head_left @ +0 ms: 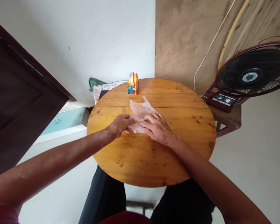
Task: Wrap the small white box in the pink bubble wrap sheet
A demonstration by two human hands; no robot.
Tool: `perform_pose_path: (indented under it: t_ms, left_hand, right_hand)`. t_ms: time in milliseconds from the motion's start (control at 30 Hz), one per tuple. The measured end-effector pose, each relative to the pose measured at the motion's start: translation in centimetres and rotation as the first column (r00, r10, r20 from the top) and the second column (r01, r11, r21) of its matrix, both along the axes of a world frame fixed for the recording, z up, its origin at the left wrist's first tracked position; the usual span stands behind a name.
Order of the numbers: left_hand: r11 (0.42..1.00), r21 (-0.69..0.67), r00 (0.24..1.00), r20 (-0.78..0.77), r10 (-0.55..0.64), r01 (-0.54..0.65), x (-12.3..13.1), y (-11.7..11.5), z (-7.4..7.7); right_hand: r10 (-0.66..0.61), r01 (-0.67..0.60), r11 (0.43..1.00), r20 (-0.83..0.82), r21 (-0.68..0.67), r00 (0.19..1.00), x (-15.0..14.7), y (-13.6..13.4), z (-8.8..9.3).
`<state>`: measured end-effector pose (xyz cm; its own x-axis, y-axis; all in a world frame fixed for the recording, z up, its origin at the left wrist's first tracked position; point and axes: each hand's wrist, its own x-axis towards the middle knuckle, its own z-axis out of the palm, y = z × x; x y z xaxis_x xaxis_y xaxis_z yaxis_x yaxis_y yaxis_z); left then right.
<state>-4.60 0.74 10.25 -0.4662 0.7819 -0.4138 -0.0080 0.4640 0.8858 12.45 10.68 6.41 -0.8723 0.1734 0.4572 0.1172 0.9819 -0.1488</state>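
Note:
A crumpled, translucent piece of bubble wrap (141,108) lies in the middle of the round wooden table (135,161). My left hand (122,124) pinches its near left edge between thumb and fingers. On the wrap's right side rests my right hand (157,128), palm down, fingers apart and pressing on the surface. A narrow strip sticks up at the wrap's far edge. Whether anything is wrapped inside cannot be seen. Beyond it, near the table's far edge, stands an orange and blue tape dispenser (133,84) with a roll on it.
To the right, a dark red fan (249,76) stands on a wooden stool (232,119). A white cable (212,43) hangs along the board behind. A printed sack (100,91) and a light blue box (63,121) are left of the table. A dark door (18,93) is at far left.

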Motion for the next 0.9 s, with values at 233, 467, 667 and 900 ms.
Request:
perform_pose_path:
  t_ms: [233, 467, 667, 900]
  left_hand:
    - [0.991, 0.074, 0.984, -0.143, -0.104, 0.115, 1.8, 0.5, 1.1]
    - [0.958, -0.038, 0.955, -0.071, -0.287, 0.285, 1.0, 0.5, 2.0]
    - [0.858, -0.042, 0.651, -0.633, -0.419, 0.511, 0.9, -0.4, 1.0]
    - [0.724, 0.013, 0.163, -0.977, -0.138, 0.690, 0.3, -1.0, -2.0]
  right_hand:
    - [-0.010, 0.009, 0.999, -0.018, -0.039, 1.000, -0.1, 0.2, 0.1]
    - [-0.067, 0.041, 0.970, -0.102, -0.238, 0.993, 0.1, 0.4, 0.1]
    - [-0.089, 0.053, 0.928, -0.082, -0.368, 0.993, 1.1, 0.8, 0.8]
    - [-0.191, 0.116, 0.869, -0.109, -0.481, 0.976, 1.9, 1.4, 2.3]
